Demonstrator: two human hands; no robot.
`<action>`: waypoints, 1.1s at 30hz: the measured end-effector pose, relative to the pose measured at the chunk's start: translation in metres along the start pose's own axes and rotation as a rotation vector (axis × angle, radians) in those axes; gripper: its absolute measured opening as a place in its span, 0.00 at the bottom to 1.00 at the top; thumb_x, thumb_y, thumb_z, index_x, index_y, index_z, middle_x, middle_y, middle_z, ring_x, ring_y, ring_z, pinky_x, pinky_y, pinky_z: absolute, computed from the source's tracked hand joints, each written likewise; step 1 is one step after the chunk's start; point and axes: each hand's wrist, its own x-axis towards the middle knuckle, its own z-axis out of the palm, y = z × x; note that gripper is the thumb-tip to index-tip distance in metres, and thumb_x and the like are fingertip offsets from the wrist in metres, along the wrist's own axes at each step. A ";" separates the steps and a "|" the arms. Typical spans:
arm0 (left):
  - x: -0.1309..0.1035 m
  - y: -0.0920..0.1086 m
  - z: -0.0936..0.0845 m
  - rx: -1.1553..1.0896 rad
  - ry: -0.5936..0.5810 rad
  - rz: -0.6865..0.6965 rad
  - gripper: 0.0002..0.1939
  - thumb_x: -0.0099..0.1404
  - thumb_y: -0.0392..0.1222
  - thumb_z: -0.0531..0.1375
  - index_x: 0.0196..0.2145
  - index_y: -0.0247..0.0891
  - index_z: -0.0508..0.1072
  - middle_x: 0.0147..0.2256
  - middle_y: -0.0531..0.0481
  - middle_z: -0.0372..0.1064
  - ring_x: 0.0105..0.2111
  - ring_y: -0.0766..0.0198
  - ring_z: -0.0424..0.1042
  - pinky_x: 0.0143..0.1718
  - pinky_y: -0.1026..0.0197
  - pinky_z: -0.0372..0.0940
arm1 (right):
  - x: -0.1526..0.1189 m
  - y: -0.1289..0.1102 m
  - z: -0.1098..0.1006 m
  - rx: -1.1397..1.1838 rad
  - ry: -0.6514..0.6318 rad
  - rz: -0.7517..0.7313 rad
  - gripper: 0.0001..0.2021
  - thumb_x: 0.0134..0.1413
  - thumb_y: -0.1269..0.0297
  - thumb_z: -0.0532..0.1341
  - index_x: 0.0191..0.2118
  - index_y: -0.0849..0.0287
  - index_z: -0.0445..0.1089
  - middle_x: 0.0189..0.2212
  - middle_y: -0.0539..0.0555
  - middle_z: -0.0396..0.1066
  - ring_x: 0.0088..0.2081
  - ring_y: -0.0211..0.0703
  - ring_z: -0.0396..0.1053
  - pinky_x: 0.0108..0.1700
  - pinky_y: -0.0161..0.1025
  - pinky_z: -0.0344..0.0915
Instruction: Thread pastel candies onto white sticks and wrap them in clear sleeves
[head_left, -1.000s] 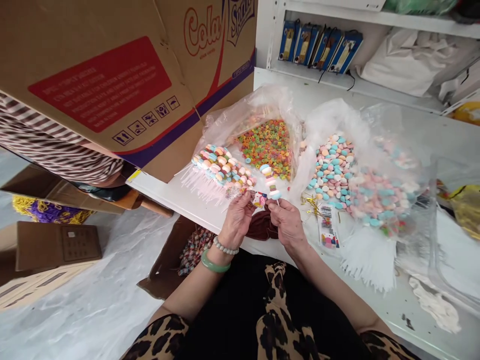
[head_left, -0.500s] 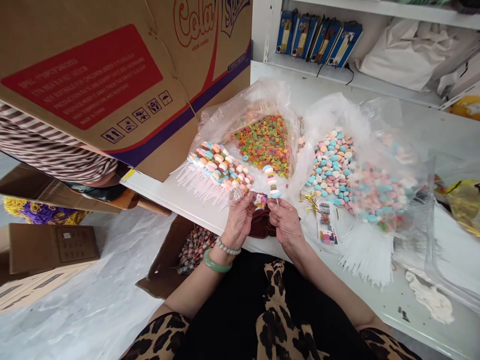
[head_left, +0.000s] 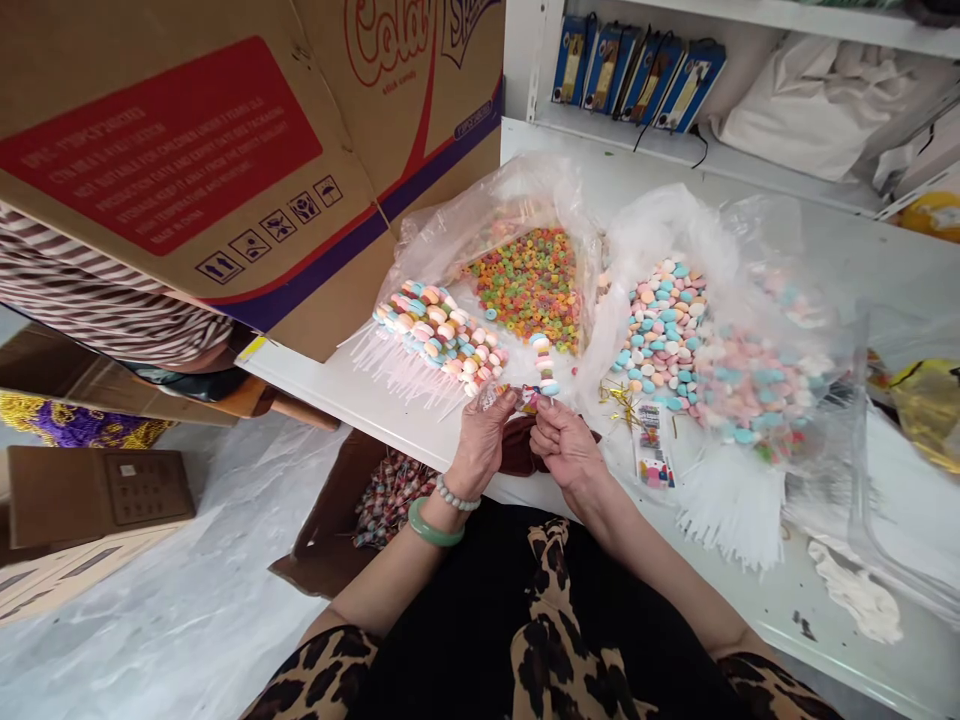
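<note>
One candy stick (head_left: pixel 542 362) has round bits piled up in blue, white, pink and brown, and it pokes up just past the fingertips of the right hand (head_left: pixel 566 438), which pinches its bottom end. The left hand (head_left: pixel 482 432) is close beside it, pinching a shiny see-through wrapper (head_left: pixel 490 396) with bright print. The candy is over the white tabletop (head_left: pixel 630 172), in front of lots of little colored rings (head_left: pixel 529 280).

Surface (head_left: pixel 795 590), it is white | left: many candy skewers (head_left: pixel 439 335), open plastic bag (head_left: pixel 551 185) with ring-shaped candies (head_left: pixel 529 275) | near edge: brown cloth (head_left: pixel 520 448) | right: pastel candies (head_left: pixel 661 330) in bags (head_left: pixel 679 215), gold twist ties (head_left: pixel 619 400), printed wrappers (head_left: pixel 654 460), white sticks (head_left: pixel 735 520)
</note>
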 end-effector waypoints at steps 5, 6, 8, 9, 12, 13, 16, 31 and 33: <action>0.000 -0.004 -0.005 0.029 0.020 -0.109 0.13 0.46 0.40 0.73 0.27 0.33 0.75 0.28 0.51 0.75 0.29 0.69 0.73 0.38 0.64 0.67 | 0.003 0.001 -0.006 0.083 -0.104 0.140 0.18 0.46 0.64 0.70 0.24 0.56 0.56 0.09 0.36 0.43 0.13 0.27 0.36 0.16 0.28 0.39; 0.000 -0.005 -0.007 0.010 0.035 -0.128 0.13 0.47 0.40 0.73 0.26 0.33 0.75 0.27 0.51 0.75 0.29 0.69 0.73 0.37 0.64 0.67 | 0.003 0.002 -0.006 0.099 -0.118 0.152 0.19 0.46 0.65 0.70 0.24 0.56 0.55 0.09 0.36 0.43 0.13 0.27 0.36 0.17 0.28 0.41; 0.001 -0.007 -0.008 -0.037 0.069 -0.158 0.12 0.48 0.39 0.72 0.26 0.34 0.73 0.27 0.53 0.74 0.29 0.69 0.72 0.36 0.63 0.67 | 0.004 0.005 -0.006 0.108 -0.110 0.145 0.19 0.45 0.66 0.69 0.23 0.56 0.54 0.09 0.36 0.44 0.13 0.26 0.37 0.17 0.28 0.41; 0.002 -0.008 -0.007 -0.055 0.087 -0.167 0.12 0.48 0.39 0.72 0.26 0.34 0.73 0.27 0.53 0.73 0.28 0.69 0.72 0.35 0.63 0.67 | 0.005 0.006 -0.006 0.099 -0.089 0.125 0.19 0.44 0.67 0.70 0.23 0.56 0.55 0.09 0.36 0.44 0.13 0.26 0.37 0.17 0.28 0.40; 0.002 -0.008 -0.002 -0.047 0.108 -0.151 0.11 0.49 0.38 0.71 0.27 0.34 0.73 0.28 0.53 0.74 0.28 0.69 0.72 0.34 0.64 0.66 | 0.005 0.008 -0.002 0.009 -0.047 0.067 0.18 0.40 0.65 0.72 0.25 0.57 0.58 0.10 0.36 0.45 0.13 0.25 0.37 0.16 0.28 0.36; 0.001 -0.007 0.000 -0.039 0.105 -0.136 0.11 0.49 0.38 0.72 0.27 0.34 0.73 0.28 0.53 0.74 0.28 0.69 0.72 0.33 0.64 0.65 | 0.004 0.007 0.001 -0.033 -0.047 0.051 0.18 0.39 0.64 0.72 0.25 0.57 0.60 0.10 0.36 0.46 0.13 0.25 0.37 0.16 0.29 0.34; 0.002 -0.005 0.003 -0.036 0.092 -0.126 0.12 0.48 0.37 0.72 0.28 0.34 0.73 0.27 0.54 0.73 0.26 0.69 0.71 0.31 0.65 0.64 | -0.001 0.002 0.009 -0.139 -0.030 -0.016 0.18 0.34 0.61 0.74 0.25 0.59 0.63 0.11 0.37 0.48 0.14 0.25 0.38 0.17 0.29 0.33; 0.028 0.023 -0.006 -0.188 0.364 -0.381 0.04 0.68 0.36 0.57 0.35 0.36 0.71 0.26 0.53 0.73 0.24 0.68 0.73 0.32 0.61 0.72 | -0.042 -0.021 -0.042 -1.091 0.129 -0.556 0.15 0.61 0.52 0.56 0.30 0.57 0.68 0.22 0.47 0.59 0.26 0.37 0.56 0.29 0.34 0.55; 0.031 0.025 -0.006 -0.221 0.338 -0.361 0.03 0.68 0.35 0.57 0.36 0.36 0.71 0.27 0.53 0.73 0.24 0.68 0.73 0.31 0.62 0.71 | -0.048 -0.014 -0.043 -1.191 0.034 -0.565 0.14 0.61 0.54 0.55 0.32 0.57 0.71 0.23 0.48 0.64 0.27 0.38 0.60 0.31 0.35 0.57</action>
